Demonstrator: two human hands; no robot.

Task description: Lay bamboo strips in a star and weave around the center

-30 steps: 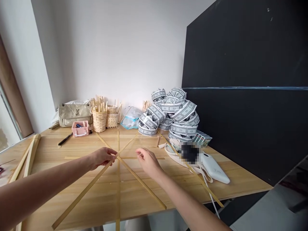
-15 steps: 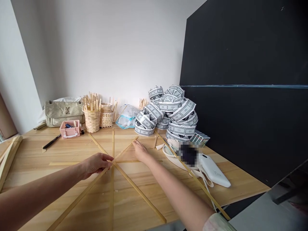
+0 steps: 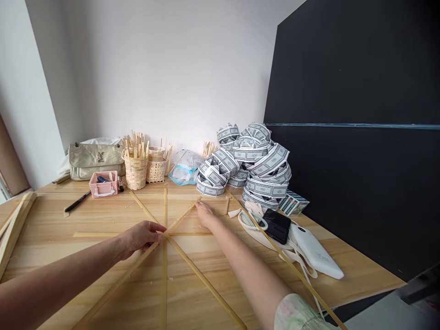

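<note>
Several long bamboo strips (image 3: 192, 268) lie crossed like spokes on the wooden table (image 3: 68, 220). My left hand (image 3: 140, 236) rests at the crossing point, fingers curled and pinching the strips there. My right hand (image 3: 205, 213) reaches further back and lies on the far end of the diagonal strip (image 3: 184, 213), fingers mostly hidden from behind. Another long strip (image 3: 275, 250) runs diagonally along the right, over the pouch and cables.
At the back stand small woven baskets (image 3: 135, 172), a pink box (image 3: 103, 184), a beige handbag (image 3: 94, 159) and a pile of patterned paper bands (image 3: 250, 165). A black phone (image 3: 277, 225), a white power bank (image 3: 318, 256) lie right. Bamboo slats (image 3: 15, 224) lie left.
My right hand has moved from near the crossing point out to the far end of the diagonal strip. My left hand stayed at the crossing. The view shifted slightly.
</note>
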